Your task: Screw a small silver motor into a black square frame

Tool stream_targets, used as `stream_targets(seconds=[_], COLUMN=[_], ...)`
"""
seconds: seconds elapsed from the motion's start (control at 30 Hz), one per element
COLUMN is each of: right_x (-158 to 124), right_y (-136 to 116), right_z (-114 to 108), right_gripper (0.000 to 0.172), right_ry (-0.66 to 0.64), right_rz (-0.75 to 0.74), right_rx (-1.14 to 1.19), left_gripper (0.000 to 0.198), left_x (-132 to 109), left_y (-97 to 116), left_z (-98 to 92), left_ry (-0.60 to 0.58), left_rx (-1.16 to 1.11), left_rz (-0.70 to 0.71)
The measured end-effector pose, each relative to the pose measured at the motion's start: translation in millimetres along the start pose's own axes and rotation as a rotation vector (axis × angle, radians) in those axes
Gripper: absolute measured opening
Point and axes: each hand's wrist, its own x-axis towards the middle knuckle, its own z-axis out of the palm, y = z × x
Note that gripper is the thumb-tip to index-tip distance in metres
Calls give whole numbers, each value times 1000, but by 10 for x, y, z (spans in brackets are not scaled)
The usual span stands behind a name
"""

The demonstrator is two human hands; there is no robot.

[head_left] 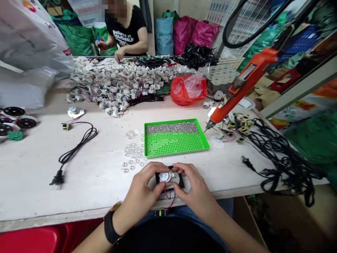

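Both hands meet at the table's front edge around a small white motor assembly seated on a black rectangular block. My left hand grips its left side between thumb and fingers. From the right, my right hand pinches the same assembly, fingertips at its back and thumb in front. Thin red wires hang from it toward a small circuit board at my lap. Just behind lies a green perforated tray with many small screws along its far side. Clear round plastic pieces lie left of the tray.
An orange electric screwdriver hangs at the right, its tip beside the tray. Black power cords and circuit boards spread below it. One cord lies left. A motor heap and red bag stand behind; a person works opposite.
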Motion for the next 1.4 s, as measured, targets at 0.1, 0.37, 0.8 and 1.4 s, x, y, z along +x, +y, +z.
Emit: stream_targets(seconds=[0.1, 0.37, 0.8, 1.4], right_x=[-1, -30, 1038, 1576], right_y=[5, 20, 167, -47], right_z=[21, -44, -1028, -177], right_gripper=[48, 60, 62, 28], right_ry=[21, -39, 650, 493], right_rz=[14, 75, -131, -59], right_rx=[22, 85, 94, 509], left_gripper=[22, 33, 37, 30], left_x=[78, 73, 47, 9], left_y=[-32, 8, -26, -227], left_z=[21, 114, 220, 306], left_ry=[-76, 1, 44, 178], left_rx=[-24, 35, 87, -89], left_rz=[14, 11, -42, -99])
